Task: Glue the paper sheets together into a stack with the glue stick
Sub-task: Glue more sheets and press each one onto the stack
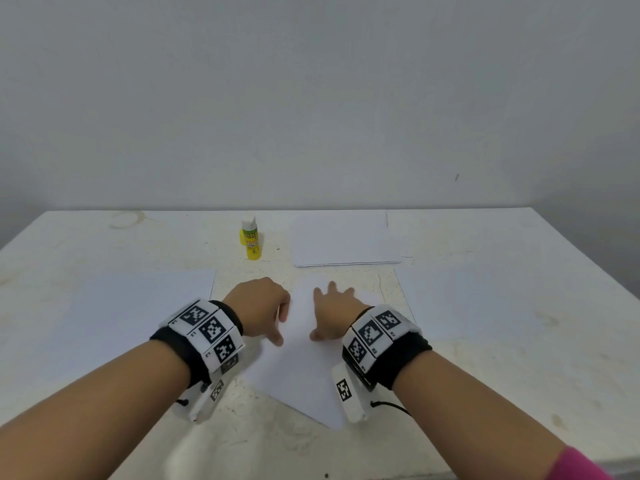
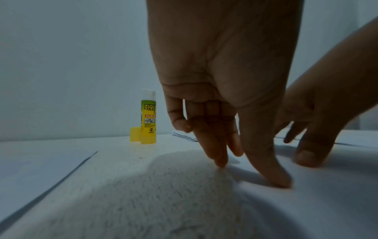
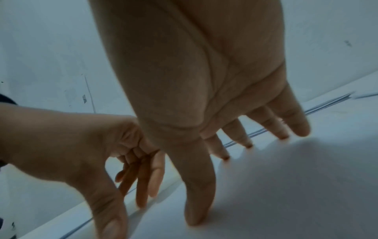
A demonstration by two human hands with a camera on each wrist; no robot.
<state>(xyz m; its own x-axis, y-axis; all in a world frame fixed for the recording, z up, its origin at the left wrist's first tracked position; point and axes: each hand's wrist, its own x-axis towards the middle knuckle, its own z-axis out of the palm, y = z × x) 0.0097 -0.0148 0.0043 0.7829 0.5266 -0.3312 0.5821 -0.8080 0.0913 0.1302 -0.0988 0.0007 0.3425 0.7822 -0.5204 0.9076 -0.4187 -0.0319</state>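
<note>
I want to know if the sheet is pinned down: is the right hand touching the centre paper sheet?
Touching. In the right wrist view the right hand spreads its fingertips down onto the centre paper sheet, with no gap under them.

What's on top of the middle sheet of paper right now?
Both hands' fingertips: the left hand at its left edge, the right hand spread on the sheet. Whatever lies beneath the sheet is covered.

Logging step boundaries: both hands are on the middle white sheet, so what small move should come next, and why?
Probably the left hand lifts off and reaches for the upright yellow glue stick. Its cap stands beside it, and the right hand, fingers spread, already pins the centre white paper sheet.
</note>
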